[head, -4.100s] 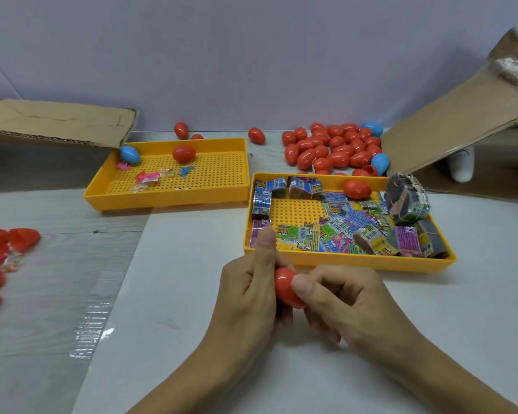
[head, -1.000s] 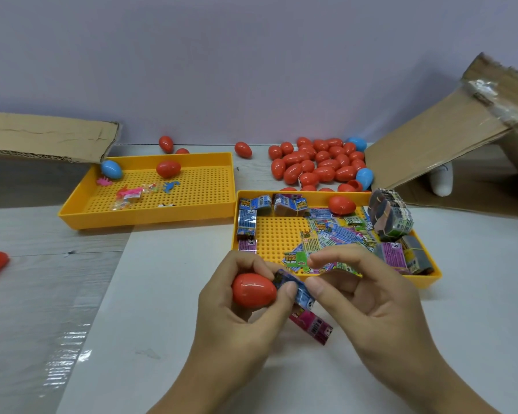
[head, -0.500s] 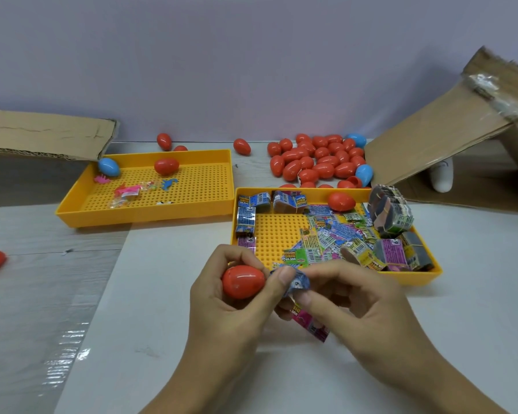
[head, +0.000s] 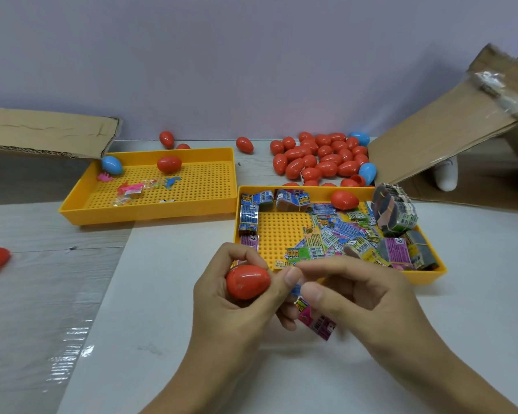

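My left hand (head: 234,303) grips a red plastic egg (head: 247,281) above the white table, just in front of the right yellow tray (head: 428,277). Its thumb also pins the upper end of a folded printed leaflet (head: 316,322), pink and blue, that hangs down between the hands. My right hand (head: 362,303) pinches the same leaflet between thumb and forefinger, touching the left thumb. The leaflet's top part is hidden by the fingers.
The right yellow tray holds many printed leaflets, bundles (head: 395,212) and one red egg (head: 344,199). The left yellow tray (head: 150,212) holds a blue egg (head: 112,164), a red egg (head: 169,164) and small toys. Behind lies a heap of red eggs (head: 317,159), with cardboard flaps (head: 449,127) at both sides.
Four seconds ago both hands held only the red egg. Since then the right hand picked up a leaflet and brought it to the egg; over the last second it drew tighter against the left thumb.
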`<state>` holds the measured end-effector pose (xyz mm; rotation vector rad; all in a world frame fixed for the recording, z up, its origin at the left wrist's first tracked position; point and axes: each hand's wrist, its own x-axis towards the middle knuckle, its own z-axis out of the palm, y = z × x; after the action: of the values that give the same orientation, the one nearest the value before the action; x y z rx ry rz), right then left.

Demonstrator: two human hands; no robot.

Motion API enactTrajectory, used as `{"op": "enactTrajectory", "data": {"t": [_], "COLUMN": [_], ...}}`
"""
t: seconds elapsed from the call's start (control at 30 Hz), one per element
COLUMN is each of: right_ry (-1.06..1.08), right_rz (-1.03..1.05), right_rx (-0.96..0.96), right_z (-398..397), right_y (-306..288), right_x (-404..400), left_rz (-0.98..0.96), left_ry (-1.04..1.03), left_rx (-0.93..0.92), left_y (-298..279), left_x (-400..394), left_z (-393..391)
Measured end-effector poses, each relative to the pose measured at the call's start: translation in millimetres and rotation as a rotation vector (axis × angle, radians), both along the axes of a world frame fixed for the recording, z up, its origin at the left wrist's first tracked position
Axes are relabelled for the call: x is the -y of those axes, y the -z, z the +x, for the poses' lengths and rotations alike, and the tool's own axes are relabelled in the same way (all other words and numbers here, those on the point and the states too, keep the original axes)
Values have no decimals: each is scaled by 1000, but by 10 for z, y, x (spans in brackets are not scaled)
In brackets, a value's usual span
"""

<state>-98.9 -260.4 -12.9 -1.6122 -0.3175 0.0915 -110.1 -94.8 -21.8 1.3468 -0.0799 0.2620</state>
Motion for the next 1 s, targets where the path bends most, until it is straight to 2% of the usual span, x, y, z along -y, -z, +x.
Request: {"op": "enactTrajectory", "data": {"t": [0.1,0.23,0.43,0.6,0.87,1.0], "right_ry": [-57,34,44,53,91,61], "right_rz": [-11,68,174,244,119,67], "right_rx": [-22,-25,-122,-148,-28,-10], "right_z": [-21,7,32,49,-6,-47], "right_y": [2,4,-26,-23,-59,-63], "right_x": [-22,-5,15,35,-26,-24], "left_rz": [22,-11,-4,15,90,66], "left_ry": [-10,-18,67,98,25,-12], "left_rx": [14,3,55,27,51,73], "left_y": [-1,9,8,25,63,63], "left_x": [2,-6,3,0,-24,-23], "left_z": [2,7,-16,-8,0,-5]}}
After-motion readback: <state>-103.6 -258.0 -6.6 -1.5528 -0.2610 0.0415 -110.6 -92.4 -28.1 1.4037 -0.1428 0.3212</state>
